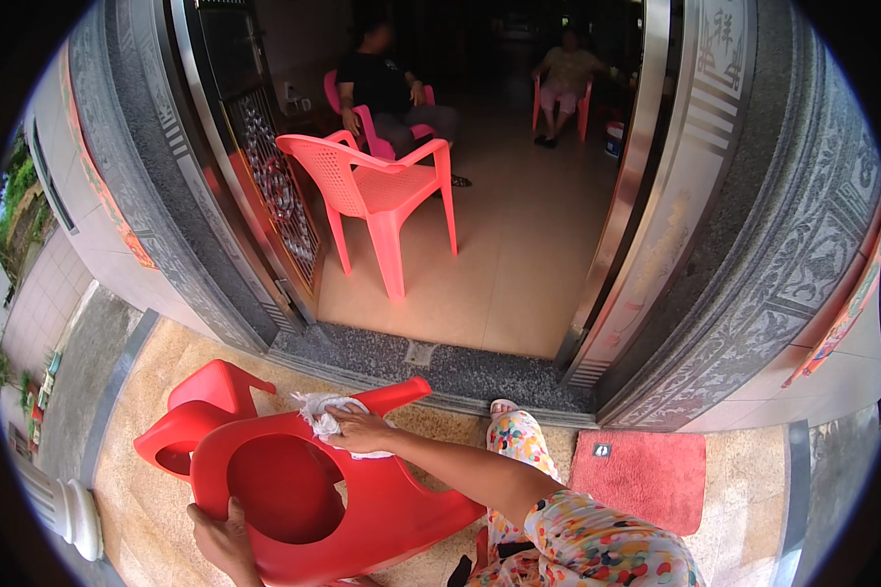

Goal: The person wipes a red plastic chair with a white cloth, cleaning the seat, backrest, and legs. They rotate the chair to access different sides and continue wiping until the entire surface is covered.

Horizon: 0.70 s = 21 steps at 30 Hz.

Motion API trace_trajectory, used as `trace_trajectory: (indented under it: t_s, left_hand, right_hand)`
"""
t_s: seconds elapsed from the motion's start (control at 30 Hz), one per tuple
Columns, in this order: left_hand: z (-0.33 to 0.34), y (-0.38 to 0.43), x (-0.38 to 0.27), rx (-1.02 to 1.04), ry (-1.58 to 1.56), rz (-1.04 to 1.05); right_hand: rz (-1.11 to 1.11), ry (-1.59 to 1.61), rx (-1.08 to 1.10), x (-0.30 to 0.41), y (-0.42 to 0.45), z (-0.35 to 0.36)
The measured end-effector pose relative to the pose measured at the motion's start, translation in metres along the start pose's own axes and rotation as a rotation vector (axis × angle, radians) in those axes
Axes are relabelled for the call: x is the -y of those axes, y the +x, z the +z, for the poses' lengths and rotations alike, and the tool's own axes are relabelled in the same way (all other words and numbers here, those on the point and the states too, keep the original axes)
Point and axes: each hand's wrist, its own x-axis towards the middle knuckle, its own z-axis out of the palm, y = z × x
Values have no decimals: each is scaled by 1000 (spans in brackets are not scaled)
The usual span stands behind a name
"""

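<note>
A glossy red plastic chair (pixel 411 484) is tipped over on the tiled porch in front of me, a large round opening cut through its wide panel. My left hand (pixel 224 543) grips the panel's near-left edge, thumb over the top. With my right hand (pixel 360 429) I press a bunched white cloth (pixel 319 411) against the chair's far edge, beside an outstretched leg. More red plastic (pixel 209 389) shows just beyond it at the left; whether this belongs to the same chair I cannot tell.
Past the stone threshold (pixel 440 363) a pink plastic armchair (pixel 393 187) stands inside the doorway. Two people sit on chairs farther in. A red mat (pixel 642 477) lies right of my foot. An open metal door (pixel 264 161) flanks the entrance; a white column base (pixel 77 513) is at left.
</note>
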Motion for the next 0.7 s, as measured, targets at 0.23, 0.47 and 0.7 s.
trace_trajectory:
  t_s: [0.23,0.47,0.7]
  left_hand:
    - [3,-2,1,-50,11,26]
    - [2,-4,0,-9,38,-23]
    - [-1,-8,-4,-31,39,-23]
  right_hand:
    - [52,158,-156,-28,22,20]
    - [199,152,-126,-44,30,21]
    - [173,167,-141,-37,16,19]
